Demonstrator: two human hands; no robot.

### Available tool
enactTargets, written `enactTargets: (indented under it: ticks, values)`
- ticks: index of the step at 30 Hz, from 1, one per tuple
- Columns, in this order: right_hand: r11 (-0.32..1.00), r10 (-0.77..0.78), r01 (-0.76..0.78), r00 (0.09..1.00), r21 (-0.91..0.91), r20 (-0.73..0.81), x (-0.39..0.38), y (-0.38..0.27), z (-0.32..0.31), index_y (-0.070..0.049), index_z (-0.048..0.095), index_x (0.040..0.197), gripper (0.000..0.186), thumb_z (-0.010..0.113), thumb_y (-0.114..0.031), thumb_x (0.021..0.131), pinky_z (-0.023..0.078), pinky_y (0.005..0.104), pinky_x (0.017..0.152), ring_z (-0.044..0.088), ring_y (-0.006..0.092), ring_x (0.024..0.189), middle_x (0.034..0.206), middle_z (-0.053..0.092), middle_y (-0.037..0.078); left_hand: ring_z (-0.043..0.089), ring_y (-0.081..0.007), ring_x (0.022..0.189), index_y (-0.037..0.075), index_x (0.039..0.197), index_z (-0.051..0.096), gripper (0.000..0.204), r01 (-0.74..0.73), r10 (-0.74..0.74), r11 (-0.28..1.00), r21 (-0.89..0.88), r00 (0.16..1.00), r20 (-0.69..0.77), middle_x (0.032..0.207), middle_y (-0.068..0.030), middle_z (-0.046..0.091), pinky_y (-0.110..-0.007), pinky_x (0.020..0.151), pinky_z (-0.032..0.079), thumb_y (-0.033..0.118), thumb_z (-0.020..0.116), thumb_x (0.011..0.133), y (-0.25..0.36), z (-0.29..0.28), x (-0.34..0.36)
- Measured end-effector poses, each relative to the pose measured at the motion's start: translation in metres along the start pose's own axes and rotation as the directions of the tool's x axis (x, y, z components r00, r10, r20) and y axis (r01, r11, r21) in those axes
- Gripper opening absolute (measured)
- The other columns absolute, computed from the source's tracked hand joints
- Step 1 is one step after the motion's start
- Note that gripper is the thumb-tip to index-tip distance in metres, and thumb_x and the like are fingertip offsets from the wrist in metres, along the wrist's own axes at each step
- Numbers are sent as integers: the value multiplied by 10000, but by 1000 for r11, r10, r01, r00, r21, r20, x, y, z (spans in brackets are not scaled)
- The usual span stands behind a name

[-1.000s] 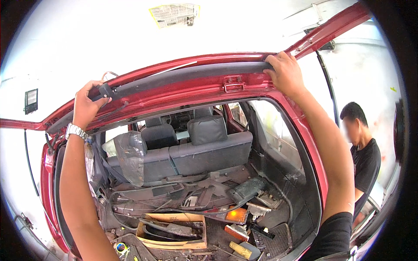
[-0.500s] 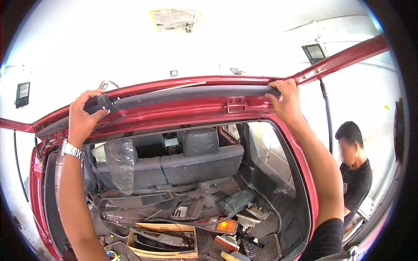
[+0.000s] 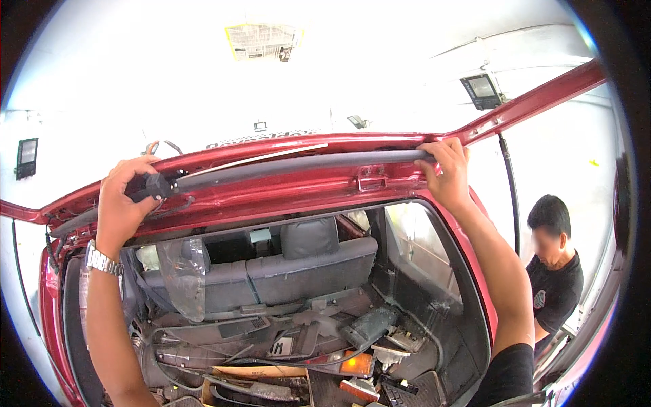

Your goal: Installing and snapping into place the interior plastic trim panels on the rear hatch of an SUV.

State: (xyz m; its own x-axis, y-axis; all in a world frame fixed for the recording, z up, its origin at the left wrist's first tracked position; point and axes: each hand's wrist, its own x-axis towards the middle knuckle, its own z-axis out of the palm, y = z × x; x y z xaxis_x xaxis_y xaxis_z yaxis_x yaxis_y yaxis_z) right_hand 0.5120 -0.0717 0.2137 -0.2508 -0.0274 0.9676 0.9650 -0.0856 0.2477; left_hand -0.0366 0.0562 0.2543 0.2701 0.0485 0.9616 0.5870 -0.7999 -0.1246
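Note:
A long dark grey trim strip (image 3: 291,165) runs along the upper edge of the red vehicle's rear opening (image 3: 271,187). Its right end is gripped by my right hand (image 3: 449,178), thumb below and fingers on top. Toward the left end, my left hand (image 3: 122,200) is closed around the strip beside a small black block-like fitting (image 3: 157,186), thumb against it. A thin pale strip (image 3: 271,154) lies between the trim and the red metal. Below the trim's right half, a red metal bracket (image 3: 372,180) shows on the panel.
Inside are grey rear seats (image 3: 312,268), a clear plastic sheet (image 3: 185,278), an open cardboard box (image 3: 261,372), orange lamps (image 3: 357,364) and loose parts. Support struts (image 3: 508,176) stand at the sides. Another person in a dark shirt (image 3: 559,285) is at the right.
The view has tilted up a little, so the vehicle sits lower in it. The trim's broad face shows less now. Both hands keep their hold on it.

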Motion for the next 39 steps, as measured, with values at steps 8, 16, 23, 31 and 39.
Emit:
enactTargets:
  ticks: [8, 16, 23, 31, 39]
  values:
    - [997, -14, 16, 999, 71, -29, 3, -3, 5, -107, 716, 1070, 321, 831, -78, 771, 394, 419, 889, 597, 251, 985, 997, 712, 7, 650, -296, 1112, 72, 1021, 687, 419, -4, 2, 999, 38, 999, 54, 1230, -74, 738, -402, 989, 490, -48, 815, 640, 5, -3, 1]
    - [996, 51, -52, 999, 79, 15, 5, -2, -4, -110, 715, 1078, 295, 797, -55, 800, 375, 407, 880, 586, 245, 995, 1029, 702, 16, 681, -247, 1058, 60, 1082, 698, 458, 7, -6, 1000, -14, 998, 59, 1201, -74, 745, -378, 971, 518, -64, 826, 661, 5, -4, 4]
    - [993, 92, -98, 991, 62, 94, 11, -4, -5, -99, 707, 1052, 298, 819, -85, 776, 386, 418, 884, 596, 266, 1024, 1042, 688, 28, 716, -220, 968, 51, 1077, 701, 417, 80, -72, 989, -122, 995, 75, 1062, -81, 761, -352, 919, 542, -57, 821, 694, 11, -5, 7]
    - [1000, -7, 7, 1000, -23, -14, 6, -9, 3, -91, 702, 1024, 314, 851, -143, 752, 397, 441, 895, 602, 265, 991, 988, 670, 26, 714, -220, 980, 58, 1047, 702, 366, 66, -56, 984, -164, 997, 62, 1089, -69, 767, -355, 925, 540, -40, 817, 714, 5, -2, 6]
    - [994, -77, 69, 993, -82, -95, -14, -6, 18, -112, 685, 1032, 298, 839, -137, 778, 388, 424, 857, 610, 247, 915, 928, 667, 17, 688, -305, 1070, 73, 972, 695, 314, -53, 55, 998, -42, 997, 49, 1201, -88, 754, -412, 983, 506, -4, 808, 689, 4, -4, 4]
